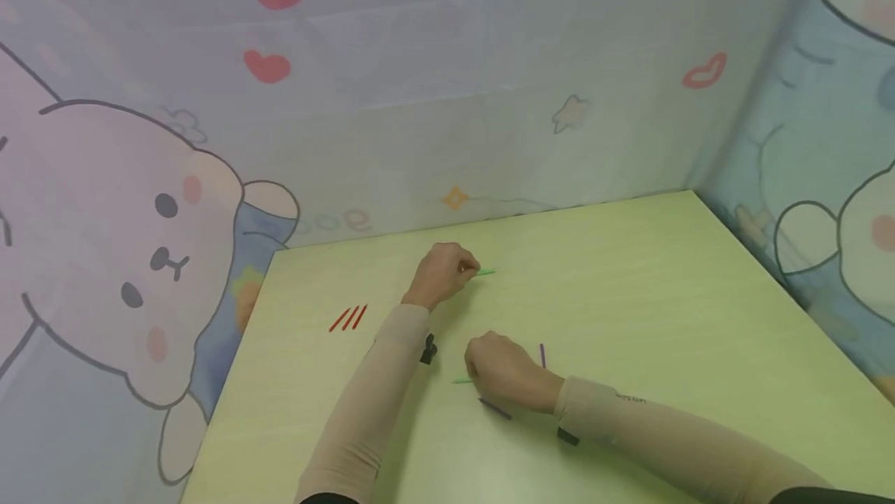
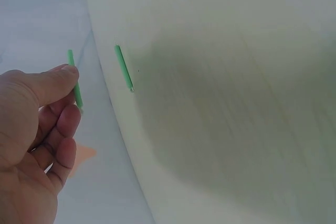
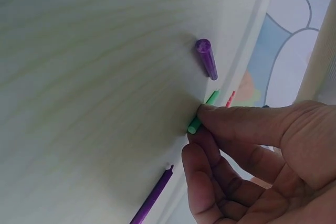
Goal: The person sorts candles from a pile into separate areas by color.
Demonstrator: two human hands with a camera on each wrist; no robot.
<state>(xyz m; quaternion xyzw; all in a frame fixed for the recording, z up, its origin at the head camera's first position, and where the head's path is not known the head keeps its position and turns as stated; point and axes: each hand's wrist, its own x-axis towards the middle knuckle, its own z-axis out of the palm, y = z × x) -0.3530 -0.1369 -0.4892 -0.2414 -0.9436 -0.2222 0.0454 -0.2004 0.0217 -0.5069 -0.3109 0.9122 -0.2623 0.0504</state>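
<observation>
My left hand (image 1: 440, 275), toward the far side of the table, pinches a thin green candle (image 2: 78, 94) between thumb and forefinger. In the left wrist view a second green candle (image 2: 124, 69) lies on the tabletop beside that hand. Nearer the front, my right hand (image 1: 513, 372) holds another green candle (image 3: 195, 125) by thumb and fingertips, low over the table. Two purple candles lie around it: one (image 1: 542, 356) just beyond the wrist, the other, darker-looking one (image 1: 495, 408), on the near side. The right wrist view shows both, one purple candle (image 3: 207, 59) almost end-on.
Three red candles (image 1: 348, 318) lie slanted side by side on the left of the pale yellow-green table (image 1: 629, 279). A cartoon-printed sheet (image 1: 419, 123) rises behind the table's back edge and along both sides.
</observation>
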